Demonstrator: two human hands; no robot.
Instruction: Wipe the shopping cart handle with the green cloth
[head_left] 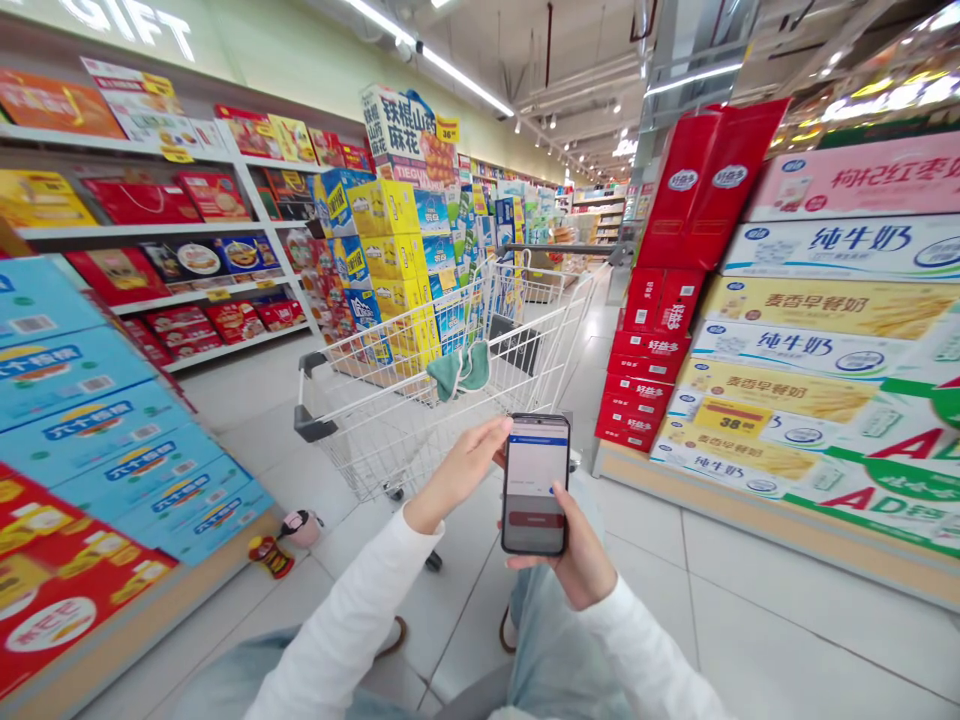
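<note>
Head view. Your right hand [581, 545] grasped the phone [536, 485], its palm behind the lower right corner, its thumb laid over the right edge of the screen and fingers showing below the case. Your left hand [465, 465] met the phone's upper left edge with its fingertips; part of its fingers lay hidden behind the case, so whether it gripped or merely steadied cannot be told. The phone stood tilted, screen toward you, above your knees and in front of the shopping cart [360, 415]. The screen bore a blue band at the top, a pale panel in the middle and a dark red bar near the bottom.

The white wire cart stood just beyond your hands, with a green cloth piece [461, 372] against its wires. To your left were stacked light-blue boxes [97, 415]; on the floor tiles [645, 640] beside their base lay a red-and-yellow container [271, 557], next to a small pink item [302, 528]. To your right, white and yellow milk cartons [810, 345] were piled beside red boxes [660, 310]. Past the cart rose a stack of yellow boxes [390, 265], and at the far left, shelves [135, 232] held packaged goods.
</note>
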